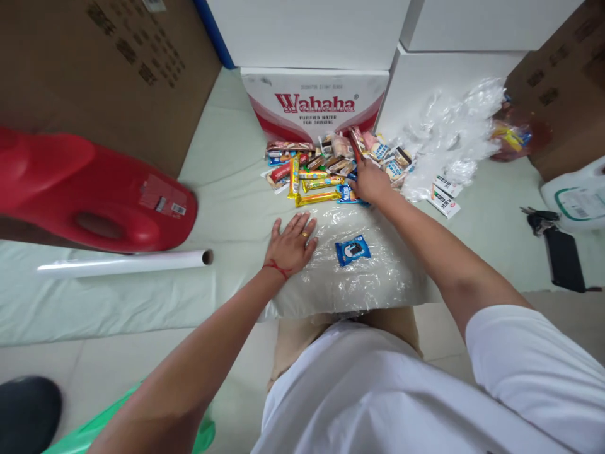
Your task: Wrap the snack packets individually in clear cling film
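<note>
Many snack packets point(321, 167) crowd the right hand point(371, 183), Wahaha box point(314, 104) behind.

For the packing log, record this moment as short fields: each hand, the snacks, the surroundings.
left hand: left hand lies flat, palm down, on the clear plastic sheet
right hand: right hand reaches into the snack pile; grip hidden
on sheet: blue cookie packet, lying alone
behind pile: Wahaha carton
left side: red jug, white roll
right side: crumpled clear bags
</note>
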`<act>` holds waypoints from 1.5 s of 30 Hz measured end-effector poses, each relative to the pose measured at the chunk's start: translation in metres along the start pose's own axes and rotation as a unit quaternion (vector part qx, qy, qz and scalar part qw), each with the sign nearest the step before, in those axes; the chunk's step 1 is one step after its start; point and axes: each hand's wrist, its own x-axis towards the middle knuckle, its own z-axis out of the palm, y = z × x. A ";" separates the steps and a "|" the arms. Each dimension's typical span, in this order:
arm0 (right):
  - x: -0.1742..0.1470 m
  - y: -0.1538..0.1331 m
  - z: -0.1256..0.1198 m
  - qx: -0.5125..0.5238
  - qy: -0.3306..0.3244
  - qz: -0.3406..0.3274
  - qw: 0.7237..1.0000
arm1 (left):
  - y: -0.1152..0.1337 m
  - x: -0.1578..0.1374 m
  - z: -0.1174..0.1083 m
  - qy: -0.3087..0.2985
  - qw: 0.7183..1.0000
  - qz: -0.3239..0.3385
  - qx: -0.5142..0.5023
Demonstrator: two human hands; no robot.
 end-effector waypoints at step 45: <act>-0.170 0.000 -0.006 0.011 -0.100 -0.202 0.974 | -0.009 0.007 0.001 -0.042 0.999 0.020 0.022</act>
